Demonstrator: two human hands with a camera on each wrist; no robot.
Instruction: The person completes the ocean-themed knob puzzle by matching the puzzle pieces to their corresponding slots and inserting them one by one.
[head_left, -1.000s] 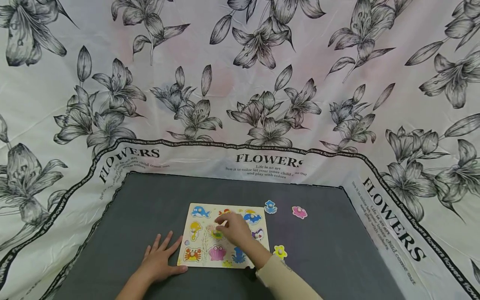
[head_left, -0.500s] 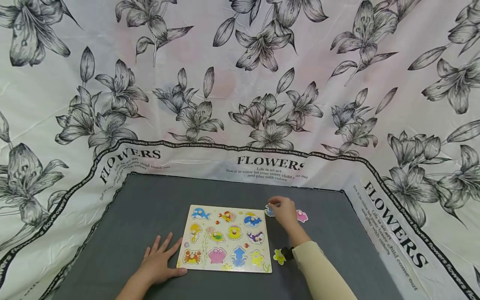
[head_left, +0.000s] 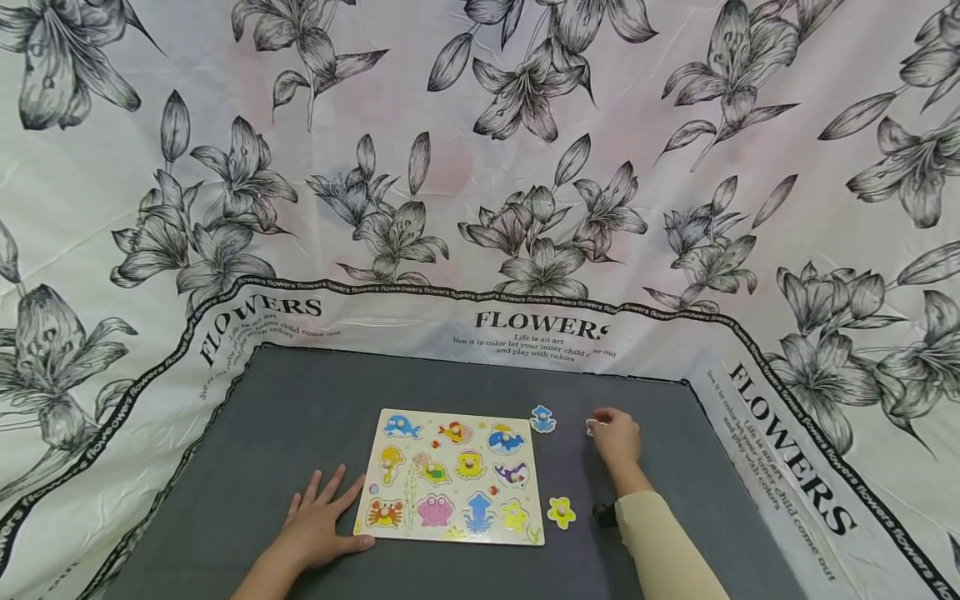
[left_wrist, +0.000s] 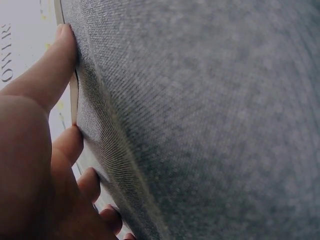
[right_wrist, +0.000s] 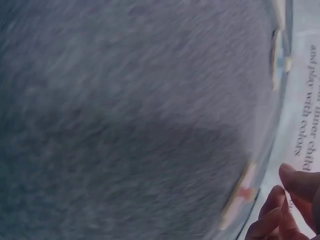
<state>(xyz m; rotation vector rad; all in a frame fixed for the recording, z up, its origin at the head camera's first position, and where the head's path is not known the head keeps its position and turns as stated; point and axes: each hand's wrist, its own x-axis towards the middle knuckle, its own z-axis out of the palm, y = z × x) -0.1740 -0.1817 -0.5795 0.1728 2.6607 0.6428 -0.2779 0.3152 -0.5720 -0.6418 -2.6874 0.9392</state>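
Observation:
In the head view my left hand (head_left: 322, 521) lies spread on the table, thumb and fingertip at the left edge of a sea-animal peg puzzle board (head_left: 450, 534). The left wrist view shows its fingers (left_wrist: 65, 50) along the board's edge. My right hand (head_left: 618, 442) is over the pink puzzle piece (head_left: 592, 427), mostly covering it in the head view. In the right wrist view the pink piece (right_wrist: 237, 197) lies on the cloth, its knob just short of my bent fingers (right_wrist: 270, 222). The blue squid piece (head_left: 543, 419) and yellow starfish piece (head_left: 561, 512) lie right of the board.
Knobbed animal pieces, such as a crab (head_left: 385, 512) and an octopus (head_left: 469, 465), sit in the board. Its bottom row shows a pink shell shape (head_left: 435, 511) and a blue squid shape (head_left: 478, 512) without knobs. Flower-printed cloth (head_left: 540, 333) rises behind the grey table (head_left: 330, 392).
My right hand has moved from over the board to the blue squid piece, then right to the pink piece. The squid piece shows uncovered now. My left hand has stayed at the board.

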